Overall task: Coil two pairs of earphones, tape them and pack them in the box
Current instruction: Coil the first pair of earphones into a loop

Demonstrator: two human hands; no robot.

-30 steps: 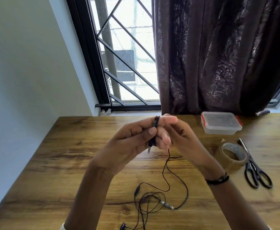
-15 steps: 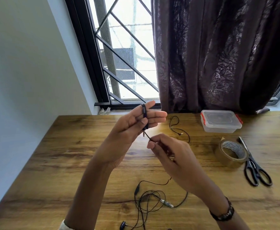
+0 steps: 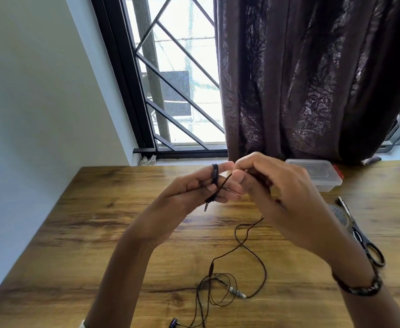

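No readable text, labels, brand names, numbers or signs appear anywhere in view; nothing on the counter, the window or the curtain carries writing that can be made out.

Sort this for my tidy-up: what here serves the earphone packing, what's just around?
For the job: earphone cable, loose cable, box, tape, scissors, left hand, right hand.
Just around: curtain, window, bracelet.
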